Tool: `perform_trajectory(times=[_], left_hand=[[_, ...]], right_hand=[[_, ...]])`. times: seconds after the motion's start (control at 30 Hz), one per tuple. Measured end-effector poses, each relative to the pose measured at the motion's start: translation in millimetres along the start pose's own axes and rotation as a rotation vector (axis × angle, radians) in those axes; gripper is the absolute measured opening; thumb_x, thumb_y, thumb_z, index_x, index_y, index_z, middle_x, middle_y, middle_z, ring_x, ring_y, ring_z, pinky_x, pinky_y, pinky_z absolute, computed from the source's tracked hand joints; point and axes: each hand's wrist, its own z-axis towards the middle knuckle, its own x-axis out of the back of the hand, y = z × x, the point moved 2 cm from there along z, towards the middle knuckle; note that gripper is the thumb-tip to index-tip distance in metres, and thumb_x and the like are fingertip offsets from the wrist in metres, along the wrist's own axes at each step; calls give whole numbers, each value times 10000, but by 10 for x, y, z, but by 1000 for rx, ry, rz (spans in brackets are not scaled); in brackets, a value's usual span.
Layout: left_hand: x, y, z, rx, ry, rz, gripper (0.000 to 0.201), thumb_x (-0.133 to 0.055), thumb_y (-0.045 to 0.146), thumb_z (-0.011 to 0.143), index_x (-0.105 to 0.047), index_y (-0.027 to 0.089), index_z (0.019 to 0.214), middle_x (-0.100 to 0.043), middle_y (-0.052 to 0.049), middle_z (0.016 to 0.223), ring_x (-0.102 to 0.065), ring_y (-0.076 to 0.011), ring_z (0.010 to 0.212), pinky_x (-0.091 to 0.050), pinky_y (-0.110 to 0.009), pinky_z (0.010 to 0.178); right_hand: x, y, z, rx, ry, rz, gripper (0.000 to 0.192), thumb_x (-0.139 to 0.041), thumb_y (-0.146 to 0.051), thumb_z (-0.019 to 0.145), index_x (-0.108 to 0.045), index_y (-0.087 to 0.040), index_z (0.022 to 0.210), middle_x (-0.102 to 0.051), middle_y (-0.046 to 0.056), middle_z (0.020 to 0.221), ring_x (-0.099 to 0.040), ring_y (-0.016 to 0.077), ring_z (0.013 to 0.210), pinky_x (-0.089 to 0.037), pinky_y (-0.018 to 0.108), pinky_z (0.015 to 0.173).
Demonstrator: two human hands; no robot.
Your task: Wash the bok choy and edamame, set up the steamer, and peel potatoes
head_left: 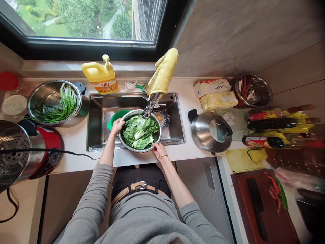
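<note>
Steel bowl (140,131) of leafy greens (139,133) sits in sink (99,115) under faucet (151,105). Left hand (117,126) fingers hold far-left rim; right hand (159,149) fingers grip near-right rim. Risk: wet rim slipping, bowl tipping, greens spilling; water may splash onto desk (76,135).

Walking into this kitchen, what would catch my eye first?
Probably the metal bowl heaped with leafy greens in the sink, gripped at its rim by the left hand and right hand. Next, the yellow cloth draped over the tap above it, and the yellow bottle under the window.
</note>
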Motion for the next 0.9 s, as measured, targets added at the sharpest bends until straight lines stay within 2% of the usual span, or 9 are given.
perform_trajectory(times=[0.9], left_hand=[[24, -51, 3, -5, 9, 15, 275, -646, 308, 580, -685, 140, 794, -604, 16, 683, -507, -138, 670, -404, -253, 670]], right_hand=[[-23, -28, -5, -9, 11, -2, 292, -727, -217, 484, -511, -204, 680, -570, -78, 580, -528, 85, 572, -487, 215, 556]])
